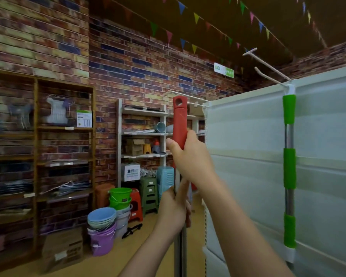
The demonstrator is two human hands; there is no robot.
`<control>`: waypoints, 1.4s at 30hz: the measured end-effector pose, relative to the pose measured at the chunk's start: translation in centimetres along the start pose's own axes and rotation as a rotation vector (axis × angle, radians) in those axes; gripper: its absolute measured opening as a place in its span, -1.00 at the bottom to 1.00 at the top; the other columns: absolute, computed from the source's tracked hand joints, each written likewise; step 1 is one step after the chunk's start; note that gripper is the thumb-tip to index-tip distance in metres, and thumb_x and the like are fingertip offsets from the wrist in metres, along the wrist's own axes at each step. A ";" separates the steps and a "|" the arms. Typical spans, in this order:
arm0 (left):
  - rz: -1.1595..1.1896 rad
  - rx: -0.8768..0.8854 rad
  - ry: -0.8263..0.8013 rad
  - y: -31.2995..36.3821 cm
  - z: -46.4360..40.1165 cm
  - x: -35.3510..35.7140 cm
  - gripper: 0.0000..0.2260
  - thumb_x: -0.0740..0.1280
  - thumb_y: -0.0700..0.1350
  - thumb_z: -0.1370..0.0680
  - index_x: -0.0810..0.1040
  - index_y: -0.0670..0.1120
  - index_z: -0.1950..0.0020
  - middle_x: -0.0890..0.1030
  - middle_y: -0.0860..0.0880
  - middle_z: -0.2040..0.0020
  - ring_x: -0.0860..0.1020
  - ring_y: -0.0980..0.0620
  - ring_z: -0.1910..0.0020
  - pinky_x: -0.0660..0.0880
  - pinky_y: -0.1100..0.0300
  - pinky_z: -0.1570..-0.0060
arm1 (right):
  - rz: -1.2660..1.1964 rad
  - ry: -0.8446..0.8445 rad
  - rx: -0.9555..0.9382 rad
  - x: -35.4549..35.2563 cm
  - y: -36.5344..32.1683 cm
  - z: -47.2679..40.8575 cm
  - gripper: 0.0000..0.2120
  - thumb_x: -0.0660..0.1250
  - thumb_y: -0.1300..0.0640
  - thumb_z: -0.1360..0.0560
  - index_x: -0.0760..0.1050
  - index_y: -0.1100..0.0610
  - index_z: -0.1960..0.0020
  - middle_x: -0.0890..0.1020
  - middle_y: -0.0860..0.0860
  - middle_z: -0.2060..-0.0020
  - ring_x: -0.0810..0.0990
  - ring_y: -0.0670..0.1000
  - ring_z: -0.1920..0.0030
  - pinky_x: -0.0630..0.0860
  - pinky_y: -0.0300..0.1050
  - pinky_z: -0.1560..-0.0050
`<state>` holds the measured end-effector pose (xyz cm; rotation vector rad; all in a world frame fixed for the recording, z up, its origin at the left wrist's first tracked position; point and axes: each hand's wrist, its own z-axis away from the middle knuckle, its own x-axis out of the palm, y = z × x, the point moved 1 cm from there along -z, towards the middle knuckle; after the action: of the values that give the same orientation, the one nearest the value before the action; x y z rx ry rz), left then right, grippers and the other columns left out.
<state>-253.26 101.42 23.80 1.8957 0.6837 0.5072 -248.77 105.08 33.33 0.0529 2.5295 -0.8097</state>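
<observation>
I hold a long mop pole with a red plastic grip and bare steel shaft [179, 120] upright in front of me, its long axis nearly vertical. The red end points straight up, and the shaft runs down past my wrists and out of view. My right hand [190, 158] is wrapped tight around the lower part of the red grip, thumb pressed on its left side. Just below it, my left hand [173, 208] is curled around the steel shaft.

Above my right fingers, the round hanging hole [180, 101] in the grip's tip sits just beside a thin white wire hook [190, 96]. To the right of my hands, a green-gripped steel pole [289, 156] hangs upright against a white display panel [248, 136].
</observation>
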 end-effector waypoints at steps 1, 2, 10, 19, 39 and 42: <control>-0.004 -0.003 -0.004 -0.5 -1.8 -0.4 -0.56 0.17 0.15 -0.54 0.36 -0.16 0.38 0.37 -0.04 0.60 0.34 0.00 0.66 0.34 0.25 0.59 | 0.010 0.000 0.006 1.1 0.6 -1.6 -0.60 0.14 -0.18 -0.53 0.28 0.10 -0.17 0.58 0.07 0.06 0.60 0.13 0.12 0.59 0.14 0.08; -0.016 -0.003 -0.009 -1.0 -3.6 -0.8 -0.56 0.17 0.17 -0.53 0.36 -0.16 0.36 0.37 -0.04 0.59 0.35 0.01 0.65 0.34 0.25 0.58 | 0.020 0.001 0.011 2.2 1.1 -3.0 -0.60 0.14 -0.18 -0.53 0.28 0.12 -0.17 0.58 0.09 0.05 0.60 0.14 0.11 0.58 0.13 0.08; 0.022 -0.072 -0.045 -4.8 -18.3 -4.5 -0.60 0.19 0.14 -0.55 0.36 -0.14 0.32 0.38 0.01 0.63 0.33 0.06 0.67 0.34 0.23 0.59 | 0.075 0.058 0.060 11.1 3.9 -13.7 -0.61 0.11 -0.16 -0.55 0.30 0.12 -0.17 0.55 0.05 0.06 0.59 0.12 0.11 0.58 0.08 0.09; 0.039 0.024 -0.281 -7.1 -32.5 -5.4 -0.55 0.15 0.21 -0.53 0.36 -0.17 0.24 0.36 -0.09 0.52 0.33 0.05 0.68 0.32 0.26 0.62 | 0.224 0.243 0.154 17.2 6.9 -24.9 -0.61 0.15 -0.17 -0.53 0.32 0.11 -0.16 0.53 0.05 0.08 0.58 0.09 0.14 0.58 0.08 0.08; 0.101 0.153 -0.461 -7.2 -46.0 -2.0 -0.47 0.10 0.30 -0.50 0.36 -0.19 0.23 0.41 -0.10 0.48 0.36 0.02 0.60 0.40 0.23 0.56 | 0.392 0.414 0.210 18.7 11.9 -37.7 -0.57 0.19 -0.12 -0.54 0.32 0.17 -0.25 0.54 0.14 -0.09 0.50 0.09 0.14 0.41 -0.10 0.26; 0.152 0.175 -0.491 -7.1 -46.3 -1.5 -0.47 0.11 0.29 -0.51 0.35 -0.18 0.30 0.40 -0.12 0.50 0.34 0.01 0.63 0.40 0.20 0.55 | 0.407 0.440 0.194 18.5 11.9 -37.9 -0.58 0.19 -0.12 -0.54 0.31 0.17 -0.24 0.54 0.12 -0.07 0.53 0.09 0.12 0.47 -0.06 0.19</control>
<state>-284.69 134.08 35.63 2.1375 0.2678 0.0620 -279.44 134.05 45.38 0.8658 2.6786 -0.9455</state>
